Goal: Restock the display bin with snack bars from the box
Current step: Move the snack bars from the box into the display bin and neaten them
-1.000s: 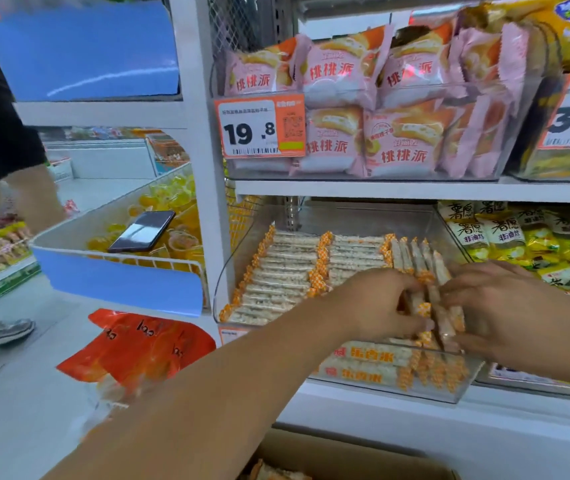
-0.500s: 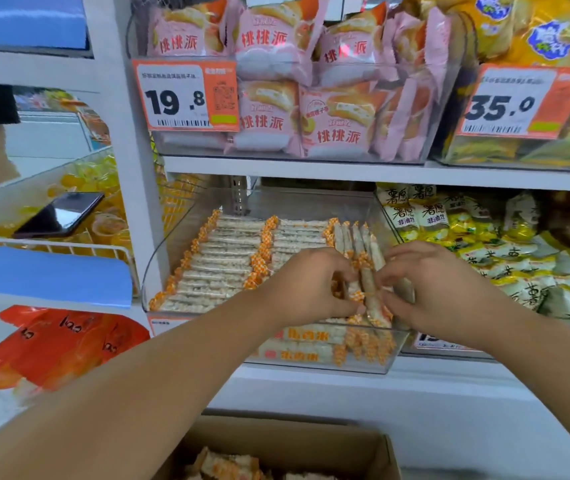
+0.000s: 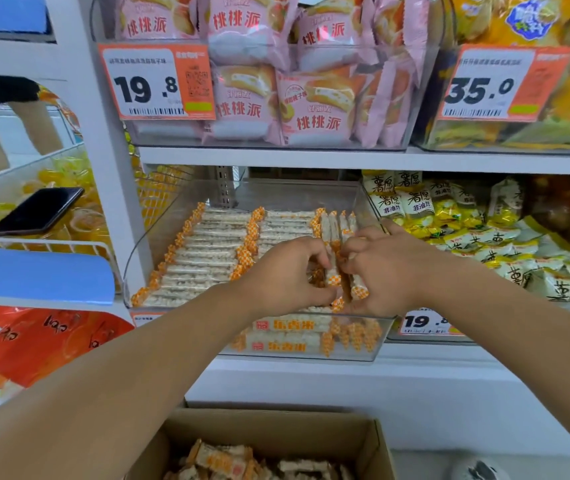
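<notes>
Holding both hands over the display bin's [image 3: 145, 268] right front corner, I see my left hand [image 3: 283, 275] and right hand [image 3: 385, 275] pinching upright snack bars [image 3: 331, 271]. Their long axes run front to back along the right wall; the box [image 3: 373, 452] sits below, nearer me.

Left hand [image 3: 287, 271] and right hand [image 3: 380, 271] grip snack bars [image 3: 332, 271] in bin [image 3: 311, 195].

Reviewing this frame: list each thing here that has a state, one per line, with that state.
display bin: clear, partly filled, two flat rows of bars at left, back empty.
snack bars: a few on edge at the bin's right, gripped by both hands.
left hand: fingers curled on those bars.
right hand: fingers curled on those bars.
cardboard box: open, bars left inside.
phone: screen dark, lying on jelly cups.
</notes>
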